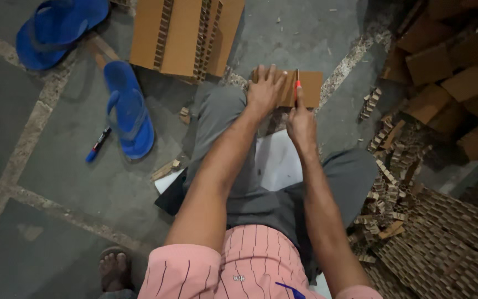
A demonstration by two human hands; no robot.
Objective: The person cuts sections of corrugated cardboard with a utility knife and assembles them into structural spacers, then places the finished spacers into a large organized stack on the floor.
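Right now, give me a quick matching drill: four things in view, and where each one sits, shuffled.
Things:
1. marker pen
2. left hand
3. right hand
4. honeycomb cardboard stack

Places or states:
A. standing at the top, beyond the knee
B. pressed flat on the small cardboard piece
C. lying on the floor, left of the nearer blue sandal
D. holding the red-handled cutter

Pairs: 1-C, 2-B, 3-D, 4-A

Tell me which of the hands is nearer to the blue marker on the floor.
Left. The left hand presses flat on the cardboard piece, on the marker's side. The right hand, gripping a red-handled cutter, is farther to the right. Neither touches the marker.
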